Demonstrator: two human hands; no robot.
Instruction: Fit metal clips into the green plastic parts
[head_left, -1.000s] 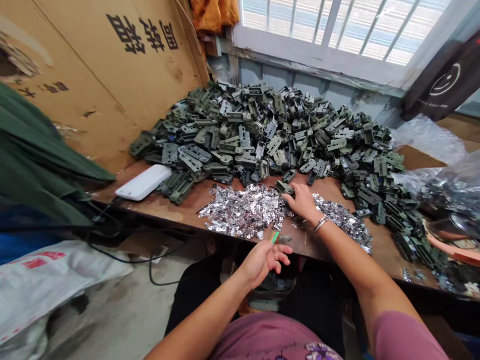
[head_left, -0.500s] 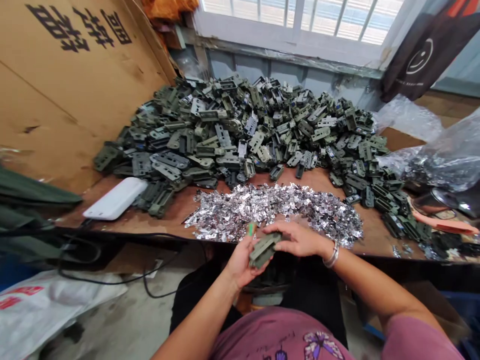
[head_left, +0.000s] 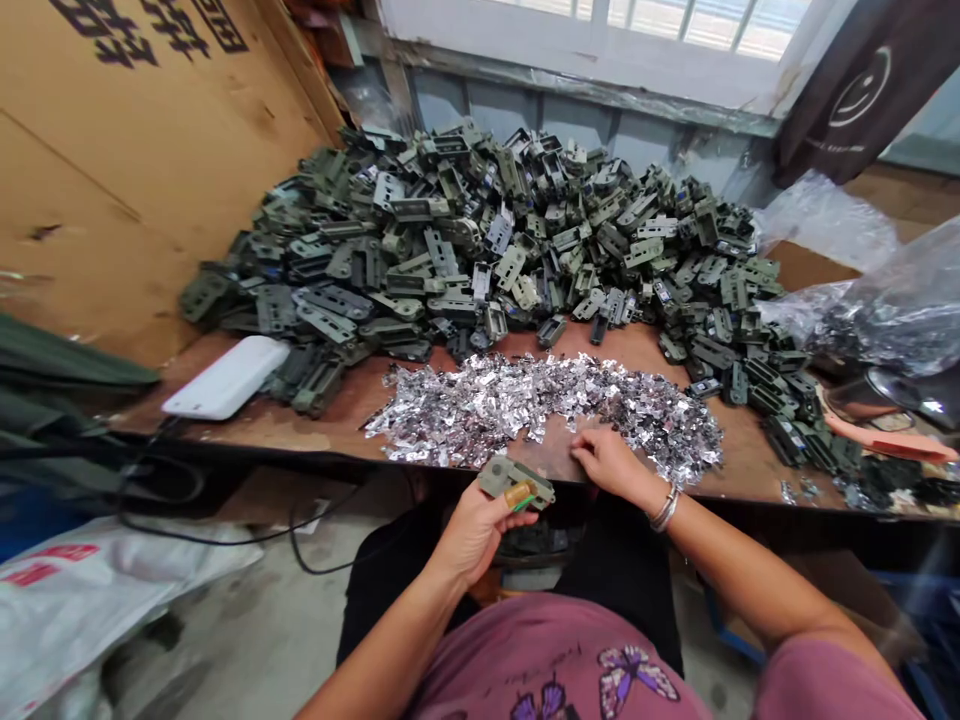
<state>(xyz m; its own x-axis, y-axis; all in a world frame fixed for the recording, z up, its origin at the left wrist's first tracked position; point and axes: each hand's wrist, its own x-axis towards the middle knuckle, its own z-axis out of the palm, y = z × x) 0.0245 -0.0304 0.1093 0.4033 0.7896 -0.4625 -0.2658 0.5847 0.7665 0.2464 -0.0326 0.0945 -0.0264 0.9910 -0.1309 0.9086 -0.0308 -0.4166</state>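
Note:
My left hand point(head_left: 471, 532) is closed around an olive-green plastic housing point(head_left: 495, 477), held just in front of the table edge. A yellow and green wrap point(head_left: 520, 494) covers the thumb, which presses on the housing. My right hand point(head_left: 609, 460), with a silvery bracelet at the wrist, rests at the table's front edge. Its fingers are drawn together beside the heap of small shiny metal clips point(head_left: 480, 410); anything between the fingertips is too small to make out.
A large pile of similar green housings point(head_left: 450, 250) covers the back of the brown table point(head_left: 352, 425). A white power bank point(head_left: 229, 378) lies at left before a cardboard box point(head_left: 150, 200). Plastic bags point(head_left: 900, 300) and an orange-handled tool point(head_left: 885, 437) are at right.
My right hand has let go of the housing and moved right to the table edge by the clips. The housing in my left hand has turned to lie flatter.

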